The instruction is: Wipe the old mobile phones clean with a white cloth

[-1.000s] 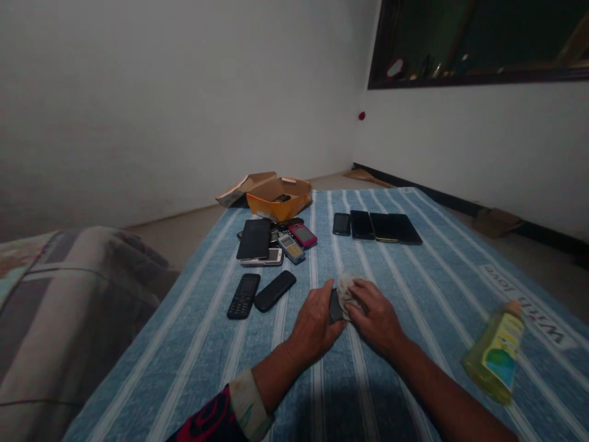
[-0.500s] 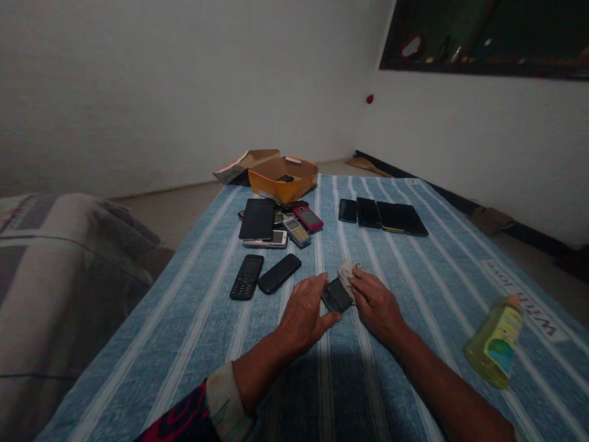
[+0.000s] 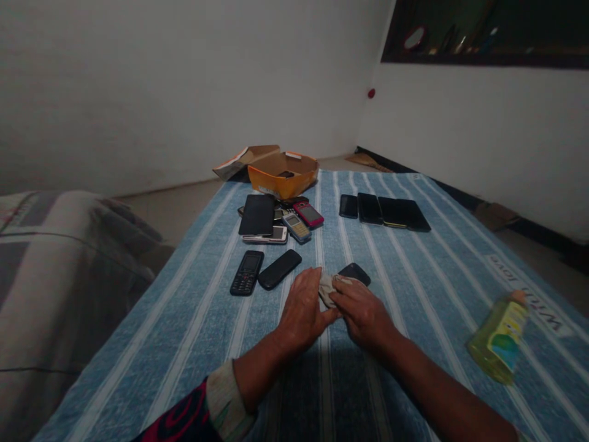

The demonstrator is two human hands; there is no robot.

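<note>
A small black phone (image 3: 354,272) lies on the blue striped cloth (image 3: 414,276) right in front of me. My right hand (image 3: 362,314) presses a crumpled pale rag (image 3: 327,287) onto the phone's near end, fingers closed on the rag. My left hand (image 3: 304,308) rests beside it with the thumb touching the rag and the phone's near edge; its fingers are curled, and whether they grip the phone is hidden.
Two black phones (image 3: 264,274) lie to the left. Behind them is a pile of several phones (image 3: 277,220) and an open orange box (image 3: 281,173). A row of dark smartphones (image 3: 384,210) lies at the back right. A yellow-green bottle (image 3: 499,341) lies on its side at the right.
The black phone has turned so its far end points up and right. My right hand slid the rag from the phone's far side onto its near end. The camera shifted slightly.
</note>
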